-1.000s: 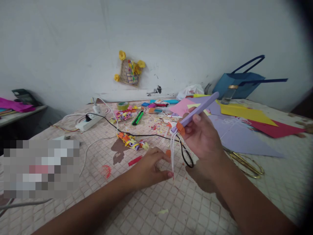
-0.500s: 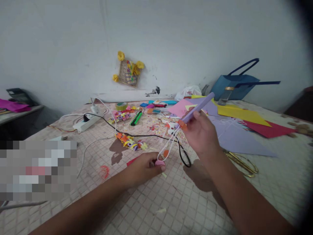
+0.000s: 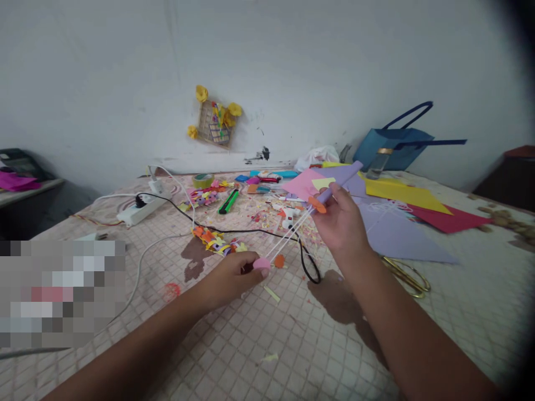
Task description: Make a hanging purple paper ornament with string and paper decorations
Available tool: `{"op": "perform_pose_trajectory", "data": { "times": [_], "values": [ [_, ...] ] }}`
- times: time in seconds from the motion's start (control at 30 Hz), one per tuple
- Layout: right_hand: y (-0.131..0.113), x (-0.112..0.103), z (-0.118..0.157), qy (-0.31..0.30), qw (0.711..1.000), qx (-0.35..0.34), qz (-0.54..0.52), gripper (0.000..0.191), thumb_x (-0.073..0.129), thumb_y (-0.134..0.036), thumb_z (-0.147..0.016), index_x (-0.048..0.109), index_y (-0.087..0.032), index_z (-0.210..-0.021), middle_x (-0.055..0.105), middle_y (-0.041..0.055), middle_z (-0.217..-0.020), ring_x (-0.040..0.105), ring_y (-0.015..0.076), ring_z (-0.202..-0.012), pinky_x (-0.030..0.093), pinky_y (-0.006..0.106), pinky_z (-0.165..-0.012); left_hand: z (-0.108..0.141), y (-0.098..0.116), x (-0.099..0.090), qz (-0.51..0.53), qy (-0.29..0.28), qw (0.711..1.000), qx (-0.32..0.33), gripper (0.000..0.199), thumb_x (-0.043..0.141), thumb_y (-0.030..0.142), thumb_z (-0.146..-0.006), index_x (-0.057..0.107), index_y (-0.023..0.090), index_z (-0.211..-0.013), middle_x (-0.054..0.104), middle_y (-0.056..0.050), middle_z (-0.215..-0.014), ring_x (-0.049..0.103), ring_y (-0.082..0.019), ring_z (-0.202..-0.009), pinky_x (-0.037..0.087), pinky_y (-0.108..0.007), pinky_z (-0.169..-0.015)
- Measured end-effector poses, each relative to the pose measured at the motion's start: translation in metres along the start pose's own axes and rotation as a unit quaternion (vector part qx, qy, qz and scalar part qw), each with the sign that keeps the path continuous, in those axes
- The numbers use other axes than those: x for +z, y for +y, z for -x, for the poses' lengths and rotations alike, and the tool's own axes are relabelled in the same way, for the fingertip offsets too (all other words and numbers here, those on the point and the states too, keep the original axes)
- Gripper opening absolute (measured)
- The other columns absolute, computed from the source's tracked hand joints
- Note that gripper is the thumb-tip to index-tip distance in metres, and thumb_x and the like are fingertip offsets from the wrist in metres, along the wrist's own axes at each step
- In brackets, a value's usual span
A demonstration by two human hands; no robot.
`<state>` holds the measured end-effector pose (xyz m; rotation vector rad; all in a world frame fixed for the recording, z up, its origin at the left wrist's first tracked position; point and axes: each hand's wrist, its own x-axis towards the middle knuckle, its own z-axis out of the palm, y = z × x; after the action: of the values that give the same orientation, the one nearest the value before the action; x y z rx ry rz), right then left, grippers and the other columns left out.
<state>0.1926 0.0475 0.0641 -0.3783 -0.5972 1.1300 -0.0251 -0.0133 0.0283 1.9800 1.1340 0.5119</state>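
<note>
My right hand point(image 3: 340, 220) is closed around a rolled purple paper tube point(image 3: 349, 174), held tilted above the table. An orange paper piece point(image 3: 316, 205) sits at the tube's lower end. From there, white strings point(image 3: 291, 234) run taut down to my left hand point(image 3: 232, 278), which pinches a pink paper disc point(image 3: 262, 264) between thumb and fingers. An orange paper disc point(image 3: 280, 260) shows just beside the strings; whether it hangs or lies on the table I cannot tell. Behind my left hand lies a bundle of colourful paper pieces point(image 3: 213, 240).
A white power strip point(image 3: 142, 210) with cables stands at left. Farther back are a green cutter point(image 3: 228, 201), a tape roll point(image 3: 203, 180) and a white glue gun point(image 3: 288, 214). Golden scissors point(image 3: 405, 275), purple paper point(image 3: 401, 236) and a blue bag point(image 3: 388, 147) are at right.
My left hand has drawn the pink disc left and slightly up, and the looped strings have become straight. The purple tube has tipped lower in my right hand. The view has shifted slightly.
</note>
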Motion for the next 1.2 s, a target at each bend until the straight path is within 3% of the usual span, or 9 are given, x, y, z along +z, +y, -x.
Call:
{"op": "perform_pose_trajectory", "data": {
  "times": [1.2],
  "values": [
    [-0.0010, -0.0053, -0.0055, -0.027, 0.999, -0.034, 0.008, 0.014, 0.069, -0.024, -0.075, 0.057, -0.022, -0.068, 0.062, -0.0090, -0.061, 0.057, 0.0049, -0.052, 0.046, 0.019, -0.052, -0.0006, 0.0044, -0.0024, -0.027, 0.019, 0.999, -0.030, 0.032, 0.044, 0.047, -0.081, 0.040, 0.019, -0.066, 0.035, 0.004, -0.064, 0.035, -0.012, -0.060, 0.026, -0.024, -0.054]
  ]
}}
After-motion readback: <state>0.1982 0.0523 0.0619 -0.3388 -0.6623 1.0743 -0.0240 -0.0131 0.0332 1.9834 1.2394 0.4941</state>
